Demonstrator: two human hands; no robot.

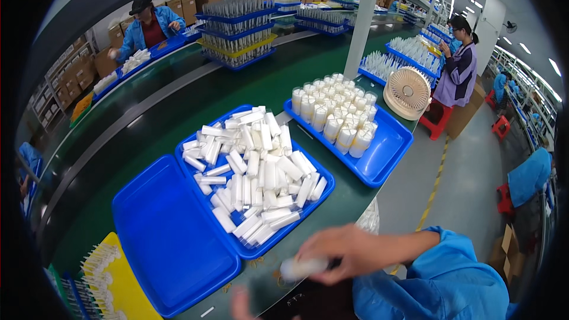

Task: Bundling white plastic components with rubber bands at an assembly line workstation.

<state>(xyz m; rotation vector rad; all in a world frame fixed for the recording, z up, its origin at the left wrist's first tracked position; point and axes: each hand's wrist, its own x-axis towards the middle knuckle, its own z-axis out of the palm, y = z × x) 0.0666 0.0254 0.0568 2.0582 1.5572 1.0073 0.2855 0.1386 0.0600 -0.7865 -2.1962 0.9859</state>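
My right hand (346,249), blurred by motion, grips a short whitish cylindrical bundle (303,269) above the front edge of the bench. Only part of my left hand (242,304) shows at the bottom edge; its visible fingers are spread, and nothing shows between them. Ahead of my hands, a blue plastic tray (326,182) holds a loose heap of white rolls in clear plastic sleeves (266,173). Tan rubber bands (254,262) lie on the bench near the bundle. A second blue tray (173,235) to the left has a bare floor.
Banded white bundles (331,115) stand upright in a blue tray (389,142) at right, beside a desk fan (407,93). A yellow tray (129,280) with clear-tipped pieces sits at lower left. A grey post (362,22) rises behind. Co-workers sit across the line and farther right.
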